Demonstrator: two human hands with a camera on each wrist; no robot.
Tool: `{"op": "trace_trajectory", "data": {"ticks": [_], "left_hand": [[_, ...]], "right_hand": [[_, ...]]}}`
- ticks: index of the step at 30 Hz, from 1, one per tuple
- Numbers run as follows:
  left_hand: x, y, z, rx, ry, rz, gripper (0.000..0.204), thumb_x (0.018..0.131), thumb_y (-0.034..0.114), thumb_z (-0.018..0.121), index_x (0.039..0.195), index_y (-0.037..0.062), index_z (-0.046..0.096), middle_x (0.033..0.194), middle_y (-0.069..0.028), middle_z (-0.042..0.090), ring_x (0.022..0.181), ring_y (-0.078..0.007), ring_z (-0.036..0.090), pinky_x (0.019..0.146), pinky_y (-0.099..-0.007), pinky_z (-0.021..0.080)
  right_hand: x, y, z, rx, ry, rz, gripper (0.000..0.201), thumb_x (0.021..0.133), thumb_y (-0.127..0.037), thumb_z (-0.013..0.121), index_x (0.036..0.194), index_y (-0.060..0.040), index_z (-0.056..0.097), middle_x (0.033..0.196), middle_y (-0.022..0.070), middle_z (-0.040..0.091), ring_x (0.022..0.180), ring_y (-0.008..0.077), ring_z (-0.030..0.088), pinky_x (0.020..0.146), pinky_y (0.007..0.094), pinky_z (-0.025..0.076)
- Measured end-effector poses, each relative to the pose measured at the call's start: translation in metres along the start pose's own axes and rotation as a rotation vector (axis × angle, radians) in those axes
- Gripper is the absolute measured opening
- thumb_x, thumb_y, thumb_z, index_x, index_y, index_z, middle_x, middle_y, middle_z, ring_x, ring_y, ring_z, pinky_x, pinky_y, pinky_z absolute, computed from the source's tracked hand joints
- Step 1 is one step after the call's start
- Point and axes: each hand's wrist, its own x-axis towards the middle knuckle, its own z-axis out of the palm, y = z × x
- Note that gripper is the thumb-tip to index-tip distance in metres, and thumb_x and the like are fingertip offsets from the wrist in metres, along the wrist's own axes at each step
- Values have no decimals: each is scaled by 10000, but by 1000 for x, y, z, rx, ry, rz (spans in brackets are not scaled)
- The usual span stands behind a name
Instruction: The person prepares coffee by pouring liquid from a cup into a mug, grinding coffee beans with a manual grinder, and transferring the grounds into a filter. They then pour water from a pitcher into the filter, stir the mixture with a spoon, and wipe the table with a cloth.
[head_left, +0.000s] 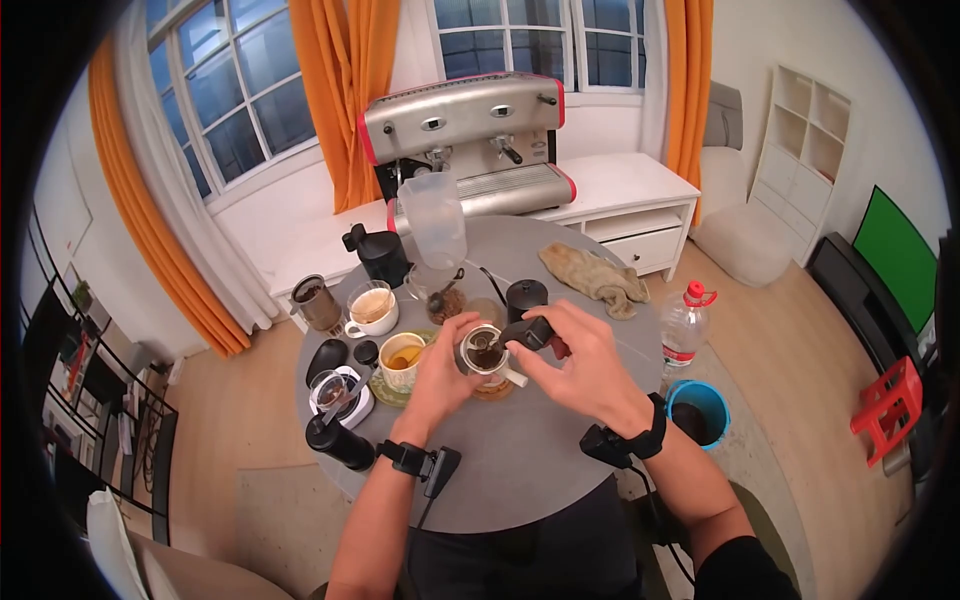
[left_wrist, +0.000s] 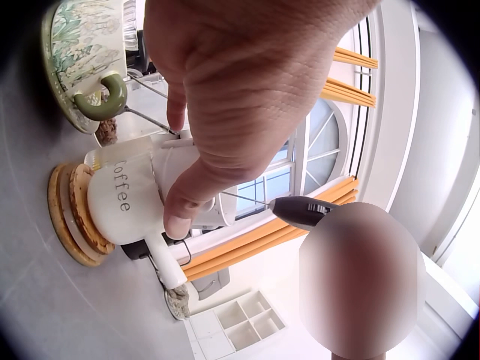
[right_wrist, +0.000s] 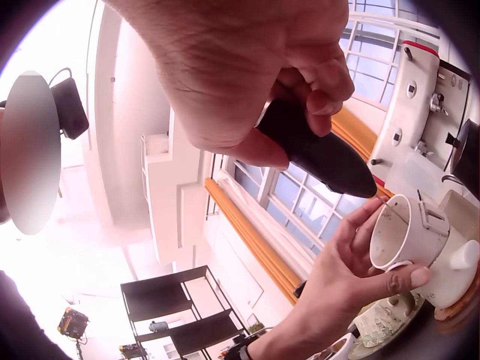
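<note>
My right hand (head_left: 590,362) grips a black handheld milk frother (right_wrist: 319,154), its thin metal shaft slanting into a white cup-shaped vessel (right_wrist: 397,236). Dark contents show inside that vessel in the head view. Around its side curl the thumb and fingers of my left hand (head_left: 447,368), steadying it. Directly under it is a round white pot (left_wrist: 124,199) lettered "Coffee", with a straight side handle (left_wrist: 165,261). The pot rests on round wooden coasters (left_wrist: 71,214) on the grey table. The frother's tip is hidden within the vessel.
Left of my hands stand a flowered cup (head_left: 400,372) on a green saucer, a white cup (head_left: 372,308) and a black cylinder (head_left: 340,443). Beyond are a clear plastic pitcher (head_left: 433,220), a black canister (head_left: 526,297) and a crumpled cloth (head_left: 595,278). An espresso machine (head_left: 465,130) stands behind.
</note>
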Motion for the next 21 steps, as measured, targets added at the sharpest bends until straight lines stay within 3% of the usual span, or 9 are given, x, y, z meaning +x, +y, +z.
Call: {"op": "trace_trajectory", "data": {"ticks": [10,21], "left_hand": [[-1,0,-1,31,3,11,887,676,-8,940,1433,84,486,1389,-91,688,1328,-242,640,1094,-355,522],[0,-1,0,24,-18,17,864,699,1,932,1433,82,483,1402,-100,680,1309,-245,651,1074,-353,532]], "right_hand": [[-1,1,-1,-48,45,-39,307,860,-137,838,1064,29,680,839,126,634,662,256,629,606,358,509],[-2,0,5,-23,-33,-18,311,869,-146,828,1077,32,682,850,121,631,664,247,633,611,365,520]]}}
